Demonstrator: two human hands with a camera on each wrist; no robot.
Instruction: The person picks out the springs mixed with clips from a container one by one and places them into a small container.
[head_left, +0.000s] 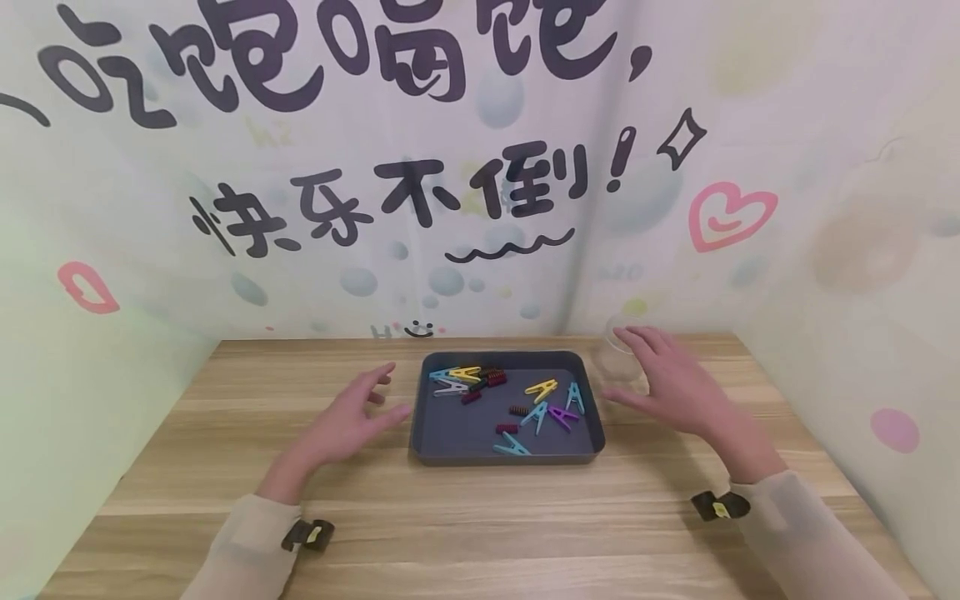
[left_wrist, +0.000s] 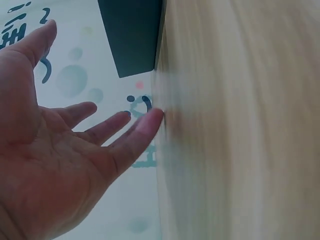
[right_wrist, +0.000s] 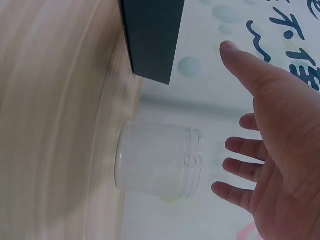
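A dark grey tray (head_left: 465, 429) lies on the wooden table, holding small plastic clothespins in blue, yellow, purple and white, plus several dark red and brownish coil-like pieces. One yellow clothespin (head_left: 542, 389) lies in its right half, near a purple clothespin (head_left: 562, 417). My left hand (head_left: 351, 421) hovers left of the tray, fingers spread and holding nothing. To the right of the tray, my right hand (head_left: 671, 383) is held in the air with fingers extended. Beyond its fingers stands a clear plastic jar (right_wrist: 157, 159), upright and without a visible lid; the hand partly overlaps it in the head view.
The wooden table (head_left: 480, 533) reaches back to a white printed curtain (head_left: 337, 283) with black lettering. Similar light walls close in the left and right sides. A black strap (head_left: 307, 535) sits on each wrist.
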